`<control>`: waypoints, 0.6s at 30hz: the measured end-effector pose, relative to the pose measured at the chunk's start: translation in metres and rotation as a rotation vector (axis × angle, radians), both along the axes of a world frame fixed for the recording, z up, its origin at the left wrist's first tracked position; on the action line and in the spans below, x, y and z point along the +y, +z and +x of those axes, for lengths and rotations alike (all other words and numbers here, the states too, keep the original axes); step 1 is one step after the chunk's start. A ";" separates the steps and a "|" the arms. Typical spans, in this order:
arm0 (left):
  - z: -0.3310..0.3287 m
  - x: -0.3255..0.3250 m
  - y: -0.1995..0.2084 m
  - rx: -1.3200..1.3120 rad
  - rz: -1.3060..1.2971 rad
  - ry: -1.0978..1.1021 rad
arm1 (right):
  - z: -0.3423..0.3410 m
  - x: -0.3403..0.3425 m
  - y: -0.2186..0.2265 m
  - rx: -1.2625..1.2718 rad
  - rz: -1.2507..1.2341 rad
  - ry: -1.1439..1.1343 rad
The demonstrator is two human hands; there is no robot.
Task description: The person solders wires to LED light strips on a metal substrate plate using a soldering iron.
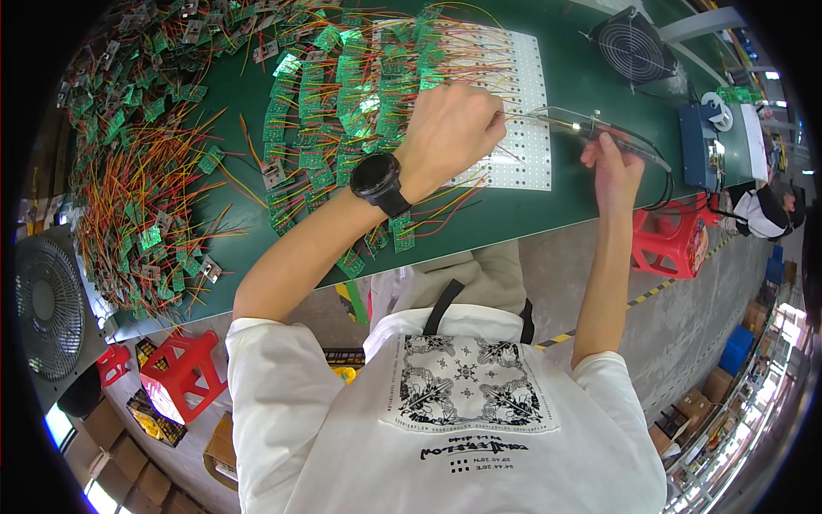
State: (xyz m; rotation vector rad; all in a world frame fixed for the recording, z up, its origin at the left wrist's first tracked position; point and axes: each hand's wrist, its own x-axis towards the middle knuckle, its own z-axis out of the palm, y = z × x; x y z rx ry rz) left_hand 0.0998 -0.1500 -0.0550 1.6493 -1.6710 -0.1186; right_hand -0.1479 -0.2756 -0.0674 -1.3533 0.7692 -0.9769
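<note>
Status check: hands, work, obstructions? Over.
Right hand holding soldering tool, tip toward left hand. Left hand over white perforated board, grip unclear. Wired green circuit boards crowd close by.

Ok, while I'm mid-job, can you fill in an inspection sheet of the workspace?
Surface: green table, with a white perforated sheet on it.
Job's things: green circuit boards in rows, with red and yellow wires.
Clutter: tangled pile of wired boards at left; black fan, blue box and white spool at right.
Hands: right hand holds a pen-like tool; left hand, fingers curled, above the sheet; its grip is unclear.
Cables: black cable loops near the table's edge.
Surroundings: red stools, large fan, another person at right.
</note>
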 end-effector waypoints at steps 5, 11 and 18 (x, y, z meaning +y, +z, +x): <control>0.000 0.000 0.001 -0.001 0.005 -0.009 | -0.001 -0.001 0.001 -0.035 0.023 -0.017; -0.002 0.000 0.009 0.039 -0.136 -0.072 | -0.002 -0.009 0.006 -0.131 0.150 -0.011; 0.001 0.001 0.016 0.081 0.129 -0.248 | -0.001 -0.005 0.006 -0.161 0.133 -0.015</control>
